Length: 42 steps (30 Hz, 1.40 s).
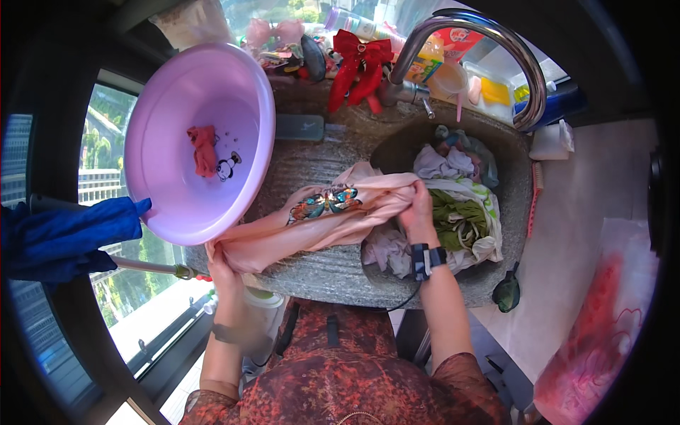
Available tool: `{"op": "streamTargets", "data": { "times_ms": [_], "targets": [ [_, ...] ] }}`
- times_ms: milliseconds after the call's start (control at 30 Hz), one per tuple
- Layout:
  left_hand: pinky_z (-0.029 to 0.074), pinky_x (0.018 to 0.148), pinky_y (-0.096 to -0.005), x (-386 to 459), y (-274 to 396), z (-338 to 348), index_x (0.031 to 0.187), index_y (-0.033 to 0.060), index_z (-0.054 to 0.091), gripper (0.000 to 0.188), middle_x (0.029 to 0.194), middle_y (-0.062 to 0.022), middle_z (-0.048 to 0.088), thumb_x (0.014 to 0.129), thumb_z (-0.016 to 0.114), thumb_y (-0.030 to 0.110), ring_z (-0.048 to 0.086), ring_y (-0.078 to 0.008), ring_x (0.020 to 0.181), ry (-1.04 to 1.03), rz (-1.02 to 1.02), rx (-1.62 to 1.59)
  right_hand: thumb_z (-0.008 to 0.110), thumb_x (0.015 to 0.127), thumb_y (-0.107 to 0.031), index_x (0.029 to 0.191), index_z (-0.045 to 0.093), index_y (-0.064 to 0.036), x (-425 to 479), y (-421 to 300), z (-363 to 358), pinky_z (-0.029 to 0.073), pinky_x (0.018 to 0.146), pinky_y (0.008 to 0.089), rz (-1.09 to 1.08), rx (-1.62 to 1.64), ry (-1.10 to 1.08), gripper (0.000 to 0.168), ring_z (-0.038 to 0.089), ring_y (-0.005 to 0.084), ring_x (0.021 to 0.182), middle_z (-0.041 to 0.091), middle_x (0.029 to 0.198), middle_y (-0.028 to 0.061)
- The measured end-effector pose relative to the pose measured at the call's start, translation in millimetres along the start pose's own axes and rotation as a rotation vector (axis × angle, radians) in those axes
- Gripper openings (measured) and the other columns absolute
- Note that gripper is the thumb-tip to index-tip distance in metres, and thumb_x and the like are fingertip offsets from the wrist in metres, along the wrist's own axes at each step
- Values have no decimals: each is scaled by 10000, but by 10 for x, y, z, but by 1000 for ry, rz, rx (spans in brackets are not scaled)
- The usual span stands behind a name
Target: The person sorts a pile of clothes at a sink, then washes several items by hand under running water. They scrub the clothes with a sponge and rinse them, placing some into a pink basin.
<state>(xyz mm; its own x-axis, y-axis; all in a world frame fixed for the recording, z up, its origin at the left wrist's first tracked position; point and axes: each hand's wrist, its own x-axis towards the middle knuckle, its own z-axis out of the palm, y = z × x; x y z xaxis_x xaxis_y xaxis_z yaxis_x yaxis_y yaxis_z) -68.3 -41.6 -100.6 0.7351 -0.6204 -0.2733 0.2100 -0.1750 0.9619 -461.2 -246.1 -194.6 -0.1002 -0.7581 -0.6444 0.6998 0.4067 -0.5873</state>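
A pink garment (265,234) with a butterfly design stretches across the ribbed stone washboard (303,154). My left hand (226,273) grips its left end, just below a purple plastic basin (151,133). The other end is bunched in my right hand (418,210), over the left edge of the sink bowl (393,151). Inside the bowl, a dark green cloth (451,210), a white cloth (494,204) and a pale lilac cloth (390,252) lie crumpled. A small coral-red cloth (203,151) rests in the tilted basin.
A curved chrome faucet (478,18) arches over the sink's back right. Behind stand a red bow (361,58), a yellow box (427,58) and a plastic cup (448,78). A pink-handled brush (534,199) lies right of the sink. A blue cloth (79,234) hangs at left.
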Motion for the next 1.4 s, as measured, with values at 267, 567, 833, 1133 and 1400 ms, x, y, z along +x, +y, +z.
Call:
{"op": "streamTargets", "data": {
  "times_ms": [267,567,833,1133,1400],
  "targets": [
    [484,919,-353,-293,326,424,1314,0,566,516,1215,-184,616,834,685,147,610,-269,1087,-125,619,1024,586,856,-73,994,648,2,-275,-459,202,515,833,379,-624,-1100,-196,168,643,294,906,664,938,154],
    [499,747,-433,-423,-67,1849,913,62,664,100,798,-127,640,831,672,120,636,-353,769,-766,674,869,562,847,-101,945,665,9,-15,552,-54,501,842,485,-759,-1519,-156,180,609,427,982,658,957,217],
    [477,602,-410,-487,435,1665,834,30,602,100,729,-142,603,809,673,95,614,-352,697,-1291,499,770,647,841,-177,990,676,-8,39,212,-270,539,704,395,-93,-1146,-318,227,662,270,707,668,728,88],
    [496,649,-364,-240,637,1483,950,-7,698,259,811,-93,680,936,657,249,638,-223,724,-841,442,588,683,812,25,955,618,-36,-1675,-771,696,489,929,345,-434,-800,-765,168,599,224,1105,639,1187,128],
    [484,691,-229,-533,238,1810,977,-11,706,302,844,7,678,982,624,280,601,-64,782,-1006,-391,300,706,823,-10,1003,648,-11,-1884,-301,488,515,742,302,-594,-1118,-791,189,636,184,850,666,1004,88]
  ]
}}
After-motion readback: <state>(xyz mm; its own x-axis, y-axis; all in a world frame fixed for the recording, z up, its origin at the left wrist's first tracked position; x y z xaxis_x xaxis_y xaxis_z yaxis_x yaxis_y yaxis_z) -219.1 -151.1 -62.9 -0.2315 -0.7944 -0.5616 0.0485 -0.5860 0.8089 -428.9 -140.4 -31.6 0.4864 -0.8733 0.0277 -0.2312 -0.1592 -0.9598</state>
